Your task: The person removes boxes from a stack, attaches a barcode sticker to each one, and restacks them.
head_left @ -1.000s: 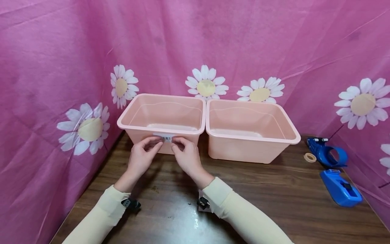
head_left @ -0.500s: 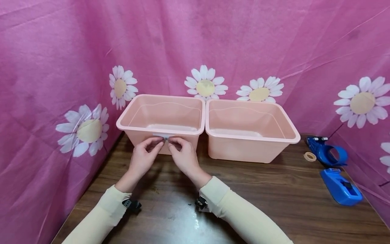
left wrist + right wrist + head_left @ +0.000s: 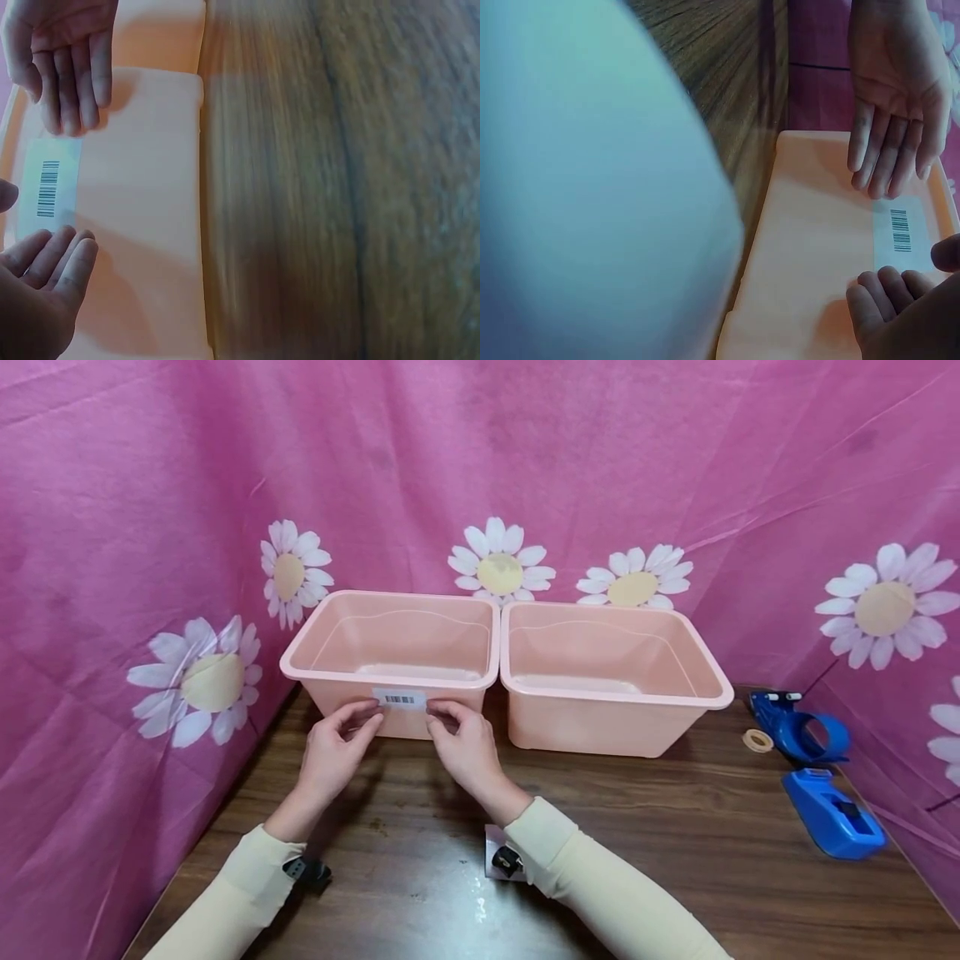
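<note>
A white barcode label [image 3: 400,699] lies flat on the front wall of the left pink plastic bin [image 3: 322,693], just below its rim. At the label's left end, my left hand [image 3: 333,752] touches it or the bin wall with its fingertips, thumb held apart. Opposite, my right hand [image 3: 468,747] has its fingertips at the right end. In the left wrist view, the fingers of both hands look fairly straight, with the barcode label [image 3: 49,187] fully exposed between them. The right wrist view shows the same barcode label [image 3: 901,234] between both hands.
A second pink bin [image 3: 607,727] stands against the first one's right side. To the right are a blue tape dispenser [image 3: 832,818], another blue tape holder [image 3: 795,727] and a small tape roll [image 3: 757,741]. A pale card [image 3: 493,839] lies under my right wrist.
Half a second ago my hands were close together, covering most of the label. They have since moved apart to its two ends, exposing the barcode.
</note>
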`<action>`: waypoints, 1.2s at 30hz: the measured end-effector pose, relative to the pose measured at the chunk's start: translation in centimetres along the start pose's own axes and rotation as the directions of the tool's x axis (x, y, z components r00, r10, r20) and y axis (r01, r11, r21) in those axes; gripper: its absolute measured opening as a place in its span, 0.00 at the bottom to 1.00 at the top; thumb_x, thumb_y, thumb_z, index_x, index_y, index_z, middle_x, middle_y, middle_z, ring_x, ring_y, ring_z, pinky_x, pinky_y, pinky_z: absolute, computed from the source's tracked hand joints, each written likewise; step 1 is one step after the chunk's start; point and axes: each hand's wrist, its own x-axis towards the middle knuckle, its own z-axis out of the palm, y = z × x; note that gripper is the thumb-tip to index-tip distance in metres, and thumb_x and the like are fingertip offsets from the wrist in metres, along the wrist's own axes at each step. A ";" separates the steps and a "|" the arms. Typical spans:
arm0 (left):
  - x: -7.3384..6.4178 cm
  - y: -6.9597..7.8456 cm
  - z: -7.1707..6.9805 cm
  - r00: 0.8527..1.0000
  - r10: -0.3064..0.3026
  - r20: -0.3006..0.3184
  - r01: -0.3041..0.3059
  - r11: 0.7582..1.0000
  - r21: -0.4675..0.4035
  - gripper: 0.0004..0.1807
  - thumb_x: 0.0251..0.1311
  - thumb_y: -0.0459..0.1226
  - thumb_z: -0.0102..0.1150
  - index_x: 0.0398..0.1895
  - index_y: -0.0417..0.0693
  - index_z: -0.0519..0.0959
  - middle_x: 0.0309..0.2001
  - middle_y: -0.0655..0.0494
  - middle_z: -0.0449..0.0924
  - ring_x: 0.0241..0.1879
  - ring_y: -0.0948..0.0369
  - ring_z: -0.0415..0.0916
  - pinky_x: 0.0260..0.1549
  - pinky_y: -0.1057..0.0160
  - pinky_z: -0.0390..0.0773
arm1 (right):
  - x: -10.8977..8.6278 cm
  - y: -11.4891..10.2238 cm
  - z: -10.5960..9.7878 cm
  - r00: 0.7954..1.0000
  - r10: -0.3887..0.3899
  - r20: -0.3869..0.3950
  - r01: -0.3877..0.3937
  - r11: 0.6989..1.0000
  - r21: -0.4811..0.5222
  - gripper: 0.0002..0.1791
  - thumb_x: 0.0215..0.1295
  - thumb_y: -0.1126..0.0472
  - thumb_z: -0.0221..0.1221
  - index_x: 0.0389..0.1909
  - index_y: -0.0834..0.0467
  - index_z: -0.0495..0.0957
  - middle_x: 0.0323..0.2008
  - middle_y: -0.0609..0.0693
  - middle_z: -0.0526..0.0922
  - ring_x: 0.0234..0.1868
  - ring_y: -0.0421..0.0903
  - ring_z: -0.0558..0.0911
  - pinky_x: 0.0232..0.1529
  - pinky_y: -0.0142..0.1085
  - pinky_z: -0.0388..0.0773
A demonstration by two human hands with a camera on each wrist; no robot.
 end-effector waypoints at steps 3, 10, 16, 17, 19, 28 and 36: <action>-0.2 0.2 0.1 1.000 -0.003 0.008 0.003 1.000 0.002 0.19 0.80 0.41 0.68 0.65 0.40 0.87 0.61 0.39 0.91 0.46 0.87 0.79 0.50 0.85 0.79 | -0.1 0.1 -0.1 1.000 -0.009 0.015 0.009 1.000 0.001 0.15 0.76 0.61 0.67 0.58 0.59 0.92 0.56 0.54 0.95 0.59 0.50 0.92 0.64 0.45 0.90; -1.4 1.3 0.9 0.996 0.000 0.089 0.001 1.000 -0.012 0.19 0.79 0.38 0.68 0.65 0.38 0.87 0.60 0.39 0.91 0.51 0.75 0.85 0.52 0.82 0.81 | -1.2 0.1 -2.1 0.998 -0.036 0.060 0.036 0.999 0.012 0.16 0.74 0.64 0.68 0.59 0.61 0.90 0.56 0.56 0.95 0.57 0.53 0.93 0.63 0.48 0.90; -2.6 1.9 2.2 0.981 0.004 0.196 -0.028 0.993 0.118 0.19 0.76 0.41 0.72 0.63 0.42 0.88 0.55 0.46 0.94 0.53 0.54 0.92 0.54 0.67 0.88 | -2.7 0.7 -5.4 0.995 -0.008 0.097 0.013 0.999 -0.049 0.17 0.72 0.66 0.71 0.59 0.62 0.89 0.53 0.57 0.94 0.53 0.52 0.93 0.59 0.43 0.92; -2.9 2.0 2.4 0.975 0.000 0.220 -0.033 0.989 0.145 0.18 0.76 0.42 0.73 0.63 0.43 0.89 0.54 0.48 0.94 0.52 0.54 0.92 0.53 0.64 0.89 | -3.0 0.9 -6.0 0.995 0.006 0.100 0.000 0.998 -0.058 0.17 0.72 0.66 0.71 0.59 0.62 0.89 0.52 0.57 0.94 0.52 0.52 0.93 0.57 0.41 0.92; -3.5 2.2 2.9 0.962 -0.009 0.274 -0.045 0.981 0.189 0.17 0.75 0.42 0.74 0.60 0.44 0.90 0.51 0.50 0.95 0.47 0.56 0.92 0.51 0.62 0.90 | -3.6 1.2 -7.3 0.994 0.040 0.106 -0.032 0.997 -0.071 0.16 0.71 0.67 0.72 0.58 0.63 0.90 0.50 0.56 0.95 0.48 0.49 0.93 0.53 0.37 0.92; -5.8 3.7 5.1 0.850 -0.073 0.521 -0.036 0.980 0.197 0.07 0.73 0.43 0.74 0.43 0.51 0.94 0.36 0.61 0.93 0.34 0.69 0.83 0.38 0.70 0.82 | -6.8 3.5 -12.7 0.970 0.227 0.086 -0.201 0.951 -0.236 0.13 0.70 0.62 0.74 0.53 0.60 0.92 0.41 0.48 0.96 0.42 0.40 0.92 0.47 0.31 0.87; -8.3 4.5 6.7 0.696 -0.178 0.695 0.318 0.945 -0.077 0.13 0.75 0.35 0.70 0.49 0.30 0.90 0.41 0.38 0.94 0.36 0.56 0.92 0.39 0.59 0.94 | -9.7 5.0 -15.9 0.932 0.346 0.106 -0.318 0.922 -0.219 0.14 0.71 0.60 0.74 0.53 0.62 0.91 0.41 0.49 0.96 0.39 0.39 0.89 0.39 0.30 0.83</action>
